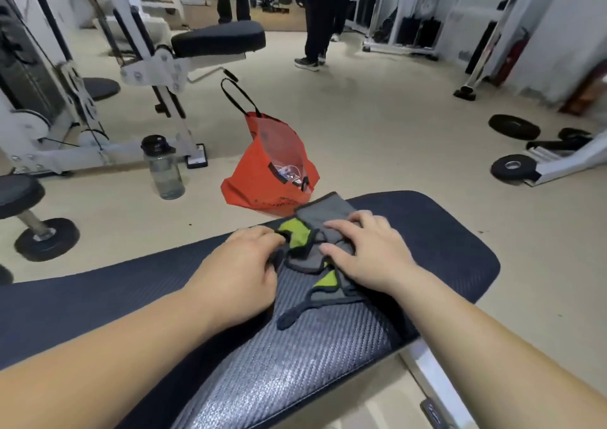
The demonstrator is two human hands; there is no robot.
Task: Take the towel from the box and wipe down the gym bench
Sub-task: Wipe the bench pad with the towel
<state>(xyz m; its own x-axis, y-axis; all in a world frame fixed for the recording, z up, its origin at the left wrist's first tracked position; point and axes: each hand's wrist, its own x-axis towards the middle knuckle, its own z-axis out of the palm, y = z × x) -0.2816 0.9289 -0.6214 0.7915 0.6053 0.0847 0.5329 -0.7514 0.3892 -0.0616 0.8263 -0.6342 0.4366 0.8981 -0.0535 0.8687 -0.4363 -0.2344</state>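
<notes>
Item: we press a crumpled grey-and-green towel (315, 248) onto the dark gym bench (443, 241), our left hand (243, 264) pinching its edge, our right hand (368, 251) spread flat on it, red bag (272, 169) beyond.

- The towel (323, 248) lies on the counter (443, 241), near its far edge.
- The left hand (244, 264) rests at the left side of the towel, the right hand (368, 251) on its right part.
- Behind the counter, on the floor, stands a bag (272, 165), just beyond the towel.
- A bottle (162, 167) stands on the floor, left of the bag.
- Weight plates (514, 147) lie on the floor, well to the right of the bag.
</notes>
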